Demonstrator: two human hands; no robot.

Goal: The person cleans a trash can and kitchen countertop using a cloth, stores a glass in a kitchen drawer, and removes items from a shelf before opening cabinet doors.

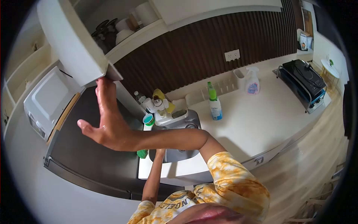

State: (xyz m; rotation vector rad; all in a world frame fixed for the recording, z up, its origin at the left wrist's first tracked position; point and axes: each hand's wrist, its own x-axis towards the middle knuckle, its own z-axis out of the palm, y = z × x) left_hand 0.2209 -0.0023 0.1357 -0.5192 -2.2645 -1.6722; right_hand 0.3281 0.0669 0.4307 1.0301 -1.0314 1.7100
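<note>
The wet right hand has its thumb spread wide, its fingers meeting the lower corner of a smooth white cabinet panel at upper left. Behind the forearm, the left hand is mostly hidden over a rectangular grey metal sink; I cannot tell its grip. On the flat white counter, 2 bottles stand apart: a green-topped white-and-blue plastic bottle and a clear plastic spray bottle. Beyond rises dark ribbed wall panelling; pale wood-grain floor runs right.
</note>
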